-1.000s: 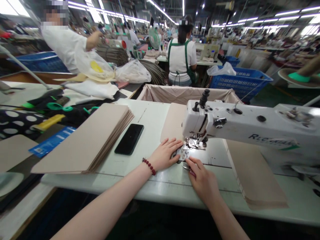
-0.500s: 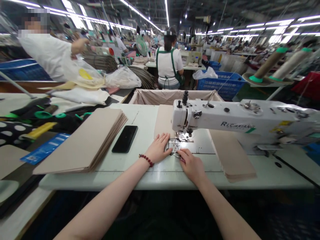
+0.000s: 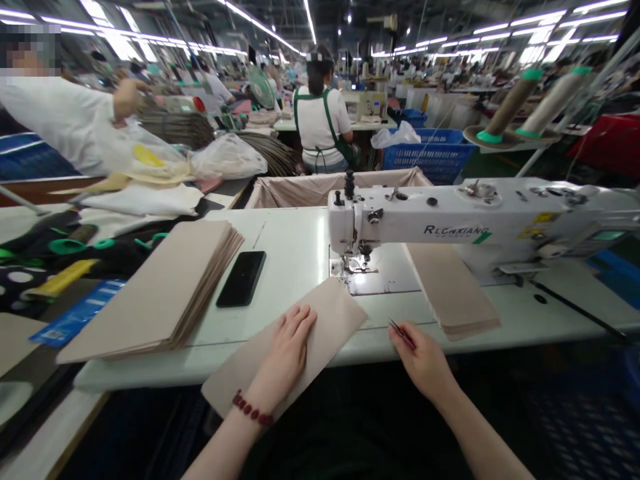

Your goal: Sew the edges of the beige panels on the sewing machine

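Head view: left hand (image 3: 287,350) lies flat, fingers spread, on the beige piece (image 3: 336,312), clear of the sewing machine (image 3: 450,223) at the bench (image 3: 295,247) front edge; right hand (image 3: 423,363) pinches small snips (image 3: 400,331); a thick stack (image 3: 160,293) lies left

tool (image 3: 400,329): mostly hidden in right hand (image 3: 424,365) | sewing machine (image 3: 475,223): cut by right edge

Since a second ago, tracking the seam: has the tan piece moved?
Yes: the tan piece, under the left hand, came from the needle toward the table near edge.
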{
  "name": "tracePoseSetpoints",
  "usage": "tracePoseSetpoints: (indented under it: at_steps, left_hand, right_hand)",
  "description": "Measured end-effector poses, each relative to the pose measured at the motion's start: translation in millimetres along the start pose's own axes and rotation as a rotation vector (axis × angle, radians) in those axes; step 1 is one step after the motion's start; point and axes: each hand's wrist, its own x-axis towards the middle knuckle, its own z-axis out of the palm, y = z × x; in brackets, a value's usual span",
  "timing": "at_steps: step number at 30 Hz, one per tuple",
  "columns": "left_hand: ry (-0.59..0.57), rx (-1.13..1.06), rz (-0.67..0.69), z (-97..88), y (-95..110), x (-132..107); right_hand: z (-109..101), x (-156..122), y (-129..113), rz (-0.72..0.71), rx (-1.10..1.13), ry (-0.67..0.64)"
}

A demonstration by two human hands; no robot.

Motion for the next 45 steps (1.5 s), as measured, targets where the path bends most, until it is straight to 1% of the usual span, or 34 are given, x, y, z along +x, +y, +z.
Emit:
tracePoseSetpoints:
  at_steps: [2, 4, 7, 9, 14, 21, 31, 33, 34, 37, 39, 42, 45]
  left_hand:
    - [-0.063, -0.071, 0.095, -4.5, 4.1, 4.0]
    - [-0.106, -0.116, 0.166, -7.9, 8.3, 16.5]
    - [-0.141, -0.150, 0.252, -9.5, 12.2, 35.5]
    - [-0.146, -0.155, 0.286, -9.1, 13.0, 42.0]
    - [-0.144, -0.134, 0.290, -8.3, 13.4, 41.8]
    - [-0.136, -0.123, 0.287, -10.3, 15.9, 40.8]
    - [-0.123, -0.151, 0.286, -10.4, 16.7, 41.0]
    - [-0.117, -0.153, 0.261, -11.2, 15.1, 39.1]
    - [-0.107, -0.138, 0.226, -11.9, 13.0, 37.6]
    - [-0.052, -0.047, 0.054, -14.7, 0.9, 33.1]
    - [-0.047, -0.020, -0.028, -17.3, -8.3, 31.4]
    - [-0.074, -0.078, -0.080, -22.3, -14.1, 30.1]
    - [-0.105, -0.197, -0.111, -31.4, -6.6, 23.8]
  right_hand:
    - [-1.9, -22.6, 8.8, 0.102, 0.071, 0.010]
    - [0.8, -41.3, 15.0, 0.159, 0.109, 0.003]
    - [10.0, -59.9, 18.5, 0.204, 0.104, -0.026]
    - [16.1, -66.0, 17.9, 0.201, 0.063, -0.037]
    - [21.8, -65.2, 13.9, 0.150, -0.063, -0.002]
    - [21.9, -57.2, 14.1, 0.160, -0.064, 0.022]
    - [26.0, -51.8, 11.8, 0.062, -0.241, 0.059]
    - [25.9, -51.8, 12.4, 0.055, -0.255, 0.059]
    - [25.0, -51.9, 12.9, 0.058, -0.258, 0.059]
    - [17.5, -52.0, 13.5, 0.085, -0.243, 0.081]
    - [10.4, -50.4, 12.1, 0.112, -0.223, 0.112]
    - [3.8, -43.6, 7.6, 0.097, -0.203, 0.136]
    - [3.3, -34.5, 4.5, 0.007, -0.216, 0.107]
